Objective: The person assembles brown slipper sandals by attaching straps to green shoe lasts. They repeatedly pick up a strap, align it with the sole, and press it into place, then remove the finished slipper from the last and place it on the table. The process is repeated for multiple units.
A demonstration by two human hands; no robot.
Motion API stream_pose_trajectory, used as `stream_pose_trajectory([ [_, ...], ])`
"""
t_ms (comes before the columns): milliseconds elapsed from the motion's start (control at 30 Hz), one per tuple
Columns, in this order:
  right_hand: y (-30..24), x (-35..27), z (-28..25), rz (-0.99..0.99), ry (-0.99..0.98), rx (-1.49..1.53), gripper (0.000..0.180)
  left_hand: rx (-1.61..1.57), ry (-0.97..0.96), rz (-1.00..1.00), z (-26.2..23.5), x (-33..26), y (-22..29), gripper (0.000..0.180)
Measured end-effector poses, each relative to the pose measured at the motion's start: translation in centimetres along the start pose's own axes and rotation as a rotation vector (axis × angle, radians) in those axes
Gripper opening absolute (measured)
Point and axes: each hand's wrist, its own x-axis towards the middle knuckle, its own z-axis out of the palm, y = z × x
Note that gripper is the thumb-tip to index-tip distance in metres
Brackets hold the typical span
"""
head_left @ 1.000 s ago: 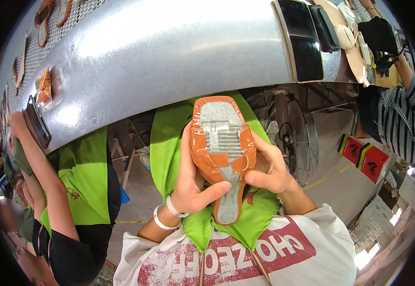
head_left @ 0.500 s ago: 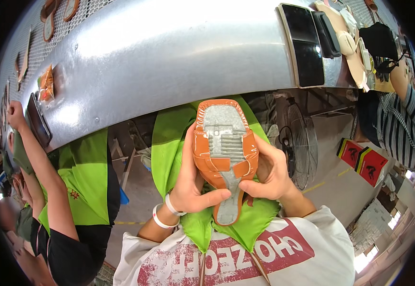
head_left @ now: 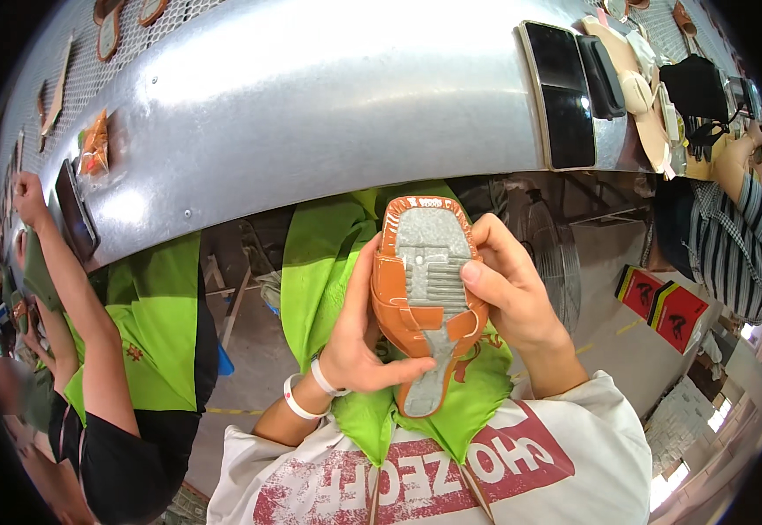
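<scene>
Item held: one orange shoe upper on a last [head_left: 424, 293], sole side toward me, its grey ribbed bottom board showing, toe end up and narrow heel end down. It sits above my lap, in front of the green apron [head_left: 328, 262], just below the edge of the metal bench.

My left hand [head_left: 368, 346]: clenched on the shoe from its left side, thumb laid across the lower heel part, fingers wrapped behind. Two white bands circle that wrist.

My right hand [head_left: 512, 293]: grasping the shoe's right edge, thumb pressed on the orange margin beside the grey board, fingers curled over the upper corner near the toe.

Below: my white shirt with a red printed panel [head_left: 451, 472].

Above: curved silver metal bench [head_left: 311, 105], with a mesh strip along its far side carrying further shoe parts. On it, right of centre, a dark flat panel [head_left: 560, 92] and a smaller dark block beside it.

Left: a co-worker in green and black [head_left: 149, 350], one arm raised to the bench.

Right: another person in a striped shirt [head_left: 735, 245]; red and black boxes [head_left: 665, 306] on the floor; a floor fan [head_left: 551, 254] behind my right hand.
</scene>
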Motion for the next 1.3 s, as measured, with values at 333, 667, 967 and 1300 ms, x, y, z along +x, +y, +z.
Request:
stream_pose_trajectory([
  [333, 1.0, -0.4, -0.4, -0.079, -0.054, -0.008, 0.083, -0.024, -0.356, -0.274, -3.6, 1.7, -1.4, 0.093],
  [667, 0.3, 2.2, 2.2, -0.480, 0.306, -0.149, 0.073, 0.930, 0.026, -0.033, 1.5, 4.4, 7.5, 0.067],
  [967, -26.5, 14.7, -7.1, -0.803, 0.346, 0.221, 0.059, 1.233, 0.116, -0.085, -1.6, -0.1, 10.9, 0.063],
  [1300, -21.3, 28.2, -6.6, -0.696, 0.556, -1.338, 0.066, 1.900, 0.395, -0.131, -6.9, 7.6, 18.0, 0.056],
])
